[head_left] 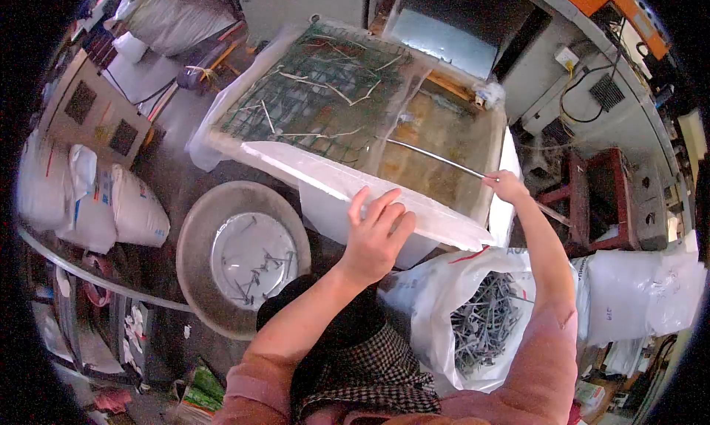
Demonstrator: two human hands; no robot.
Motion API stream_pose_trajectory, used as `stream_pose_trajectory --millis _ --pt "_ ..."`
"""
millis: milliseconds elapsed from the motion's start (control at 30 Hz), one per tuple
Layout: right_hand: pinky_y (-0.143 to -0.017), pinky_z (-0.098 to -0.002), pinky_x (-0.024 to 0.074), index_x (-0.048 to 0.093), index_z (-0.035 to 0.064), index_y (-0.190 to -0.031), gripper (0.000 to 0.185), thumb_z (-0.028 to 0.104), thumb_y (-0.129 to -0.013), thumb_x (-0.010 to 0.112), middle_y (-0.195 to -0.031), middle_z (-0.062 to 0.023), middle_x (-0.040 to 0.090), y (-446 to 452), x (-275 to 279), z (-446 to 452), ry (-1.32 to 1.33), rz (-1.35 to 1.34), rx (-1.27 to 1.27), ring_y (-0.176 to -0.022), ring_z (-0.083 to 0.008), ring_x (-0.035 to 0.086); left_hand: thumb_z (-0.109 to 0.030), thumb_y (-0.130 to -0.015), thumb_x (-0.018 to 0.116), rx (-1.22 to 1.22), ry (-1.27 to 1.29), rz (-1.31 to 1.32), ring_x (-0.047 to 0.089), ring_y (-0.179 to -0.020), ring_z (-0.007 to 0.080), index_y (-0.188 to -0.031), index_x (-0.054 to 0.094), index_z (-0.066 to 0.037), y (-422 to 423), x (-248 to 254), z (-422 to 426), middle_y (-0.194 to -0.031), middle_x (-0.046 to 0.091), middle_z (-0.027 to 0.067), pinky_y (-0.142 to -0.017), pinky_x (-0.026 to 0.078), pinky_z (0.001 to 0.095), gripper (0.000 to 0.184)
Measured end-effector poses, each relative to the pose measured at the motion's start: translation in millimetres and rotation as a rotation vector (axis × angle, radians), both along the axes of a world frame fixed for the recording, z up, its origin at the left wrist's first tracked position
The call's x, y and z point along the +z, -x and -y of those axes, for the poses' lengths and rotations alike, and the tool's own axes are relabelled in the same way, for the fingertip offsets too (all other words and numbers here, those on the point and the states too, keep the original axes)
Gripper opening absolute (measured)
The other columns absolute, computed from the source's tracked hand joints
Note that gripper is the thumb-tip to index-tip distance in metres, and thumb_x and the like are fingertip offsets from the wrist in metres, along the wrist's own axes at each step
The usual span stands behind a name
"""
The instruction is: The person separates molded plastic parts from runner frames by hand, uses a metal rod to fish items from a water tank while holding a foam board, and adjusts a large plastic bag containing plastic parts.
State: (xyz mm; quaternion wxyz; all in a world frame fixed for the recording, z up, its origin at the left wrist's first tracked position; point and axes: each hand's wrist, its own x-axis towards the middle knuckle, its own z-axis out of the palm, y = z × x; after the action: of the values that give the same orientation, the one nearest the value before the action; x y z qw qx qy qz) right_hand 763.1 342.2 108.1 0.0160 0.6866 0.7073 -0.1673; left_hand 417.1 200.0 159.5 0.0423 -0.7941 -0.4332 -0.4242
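Where basin (194, 273) and sack (435, 303) crowd the tub (497, 148), the right hand (509, 188) clasps a rod (441, 158), the left hand (372, 242) unclenched.

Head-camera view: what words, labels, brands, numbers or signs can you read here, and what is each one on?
Nothing can be read with certainty.
Open white plastic sack of grey metal pieces: dark letters at the folded rim, perhaps "AUA", partly cut off.
Stacked white plastic sack at right: a few dark letters, too blurred.
Plump white sack at left: faint blue print, too blurred.
Any other markings: too small or blurred.
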Motion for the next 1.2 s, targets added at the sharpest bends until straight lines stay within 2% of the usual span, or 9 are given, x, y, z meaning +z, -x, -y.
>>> stream_pose_trajectory --millis 100,167,233,367,500,700,767,1000,1200 --pt "-0.082 -0.0375 0.0475 0.066 0.011 -0.102 0.033 0.036 -0.082 0.058 -0.098 -0.0152 0.065 -45.2 4.0 3.0 0.094 -0.028 -0.097 -0.092 -0.0309 0.062 -0.011 -0.071 0.058 -0.001 -0.001 0.001 0.054 -0.105 0.0216 -0.083 0.059 -0.009 0.8 2.2 1.4 -0.087 0.055 0.0022 -0.1 0.022 0.0503 0.012" --pt "-0.078 -0.0364 0.0489 0.068 0.01 -0.098 0.031 0.035 -0.081 0.06 -0.092 -0.0154 0.066 -87.1 11.1 13.5 0.092 -0.087 -0.022 -0.087 -0.0309 0.063 -0.011 -0.072 0.057 -0.008 -0.016 0.004 0.054 -0.105 0.0215 -0.083 0.059 -0.009 -0.4 1.1 1.4 -0.087 0.055 0.0022 -0.1 0.022 0.0506 0.011" --pt "-0.076 -0.0359 0.0491 0.068 0.009 -0.096 0.03 0.034 -0.081 0.061 -0.086 -0.0159 0.067 -99.1 35.2 32.0 0.131 -0.057 -0.203 -0.085 -0.0308 0.064 -0.011 -0.072 0.057 -0.011 -0.021 0.006 0.054 -0.104 0.0216 -0.083 0.059 -0.009 -1.0 0.9 1.5 -0.087 0.055 0.0022 -0.1 0.022 0.0507 0.011" --pt "-0.076 -0.0371 0.0485 0.067 0.0097 -0.1 0.031 0.034 -0.082 0.059 -0.088 -0.0166 0.066 -126.2 21.1 41.5 0.064 -0.081 -0.254 -0.085 -0.0319 0.063 -0.013 -0.073 0.057 -0.005 -0.022 -0.007 0.054 -0.104 0.0217 -0.083 0.06 -0.009 -3.5 -0.6 2.9 -0.087 0.055 0.0022 -0.1 0.022 0.0512 0.011" --pt "-0.083 -0.0395 0.0467 0.064 0.0101 -0.106 0.034 0.035 -0.083 0.059 -0.097 -0.0204 0.063 -102.2 -8.3 34.0 -0.128 -0.035 -0.226 -0.094 -0.0343 0.061 -0.013 -0.074 0.056 -0.003 -0.016 -0.013 0.054 -0.104 0.0219 -0.084 0.06 -0.009 -2.8 -2.1 2.6 -0.087 0.055 0.0022 -0.1 0.023 0.0511 0.011" --pt "-0.085 -0.0359 0.0457 0.064 0.0057 -0.105 0.032 0.03 -0.086 0.057 -0.101 -0.0211 0.063 -67.4 -29.0 -4.0 -0.062 -0.082 -0.23 -0.098 -0.0317 0.06 -0.012 -0.074 0.057 -0.022 0.006 -0.023 0.053 -0.105 0.0218 -0.084 0.06 -0.01 -0.5 -5.2 3.7 -0.088 0.055 0.002 -0.099 0.023 0.052 0.011" --pt "-0.084 -0.0388 0.0467 0.066 0.0117 -0.103 0.032 0.036 -0.084 0.056 -0.098 -0.0188 0.063 -50.0 -37.2 -17.8 -0.071 -0.035 -0.171 -0.094 -0.0339 0.06 -0.012 -0.074 0.057 -0.014 -0.004 -0.044 0.052 -0.105 0.0217 -0.085 0.06 -0.011 -1.6 -7.9 3.4 -0.089 0.054 0.002 -0.099 0.023 0.0527 0.011" --pt "-0.084 -0.0385 0.0471 0.066 0.0119 -0.103 0.032 0.037 -0.085 0.056 -0.098 -0.0173 0.064 17.9 -76.1 -67.0 0.033 -0.048 -0.064 -0.092 -0.0334 0.061 -0.011 -0.074 0.059 -0.004 0.004 -0.054 0.052 -0.105 0.0211 -0.083 0.06 -0.011 1.8 -9.8 0.9 -0.089 0.054 0.0021 -0.099 0.023 0.0514 0.01" --pt "-0.081 -0.0342 0.0477 0.065 0.0076 -0.103 0.031 0.031 -0.084 0.058 -0.096 -0.0169 0.065 16.8 -71.5 -64.8 0.107 -0.189 -0.047 -0.092 -0.0255 0.063 -0.012 -0.073 0.06 0.005 0.007 -0.046 0.052 -0.107 0.0207 -0.085 0.059 -0.012 8.4 -7.0 -1.2 -0.09 0.055 0.002 -0.1 0.022 0.05 0.012"
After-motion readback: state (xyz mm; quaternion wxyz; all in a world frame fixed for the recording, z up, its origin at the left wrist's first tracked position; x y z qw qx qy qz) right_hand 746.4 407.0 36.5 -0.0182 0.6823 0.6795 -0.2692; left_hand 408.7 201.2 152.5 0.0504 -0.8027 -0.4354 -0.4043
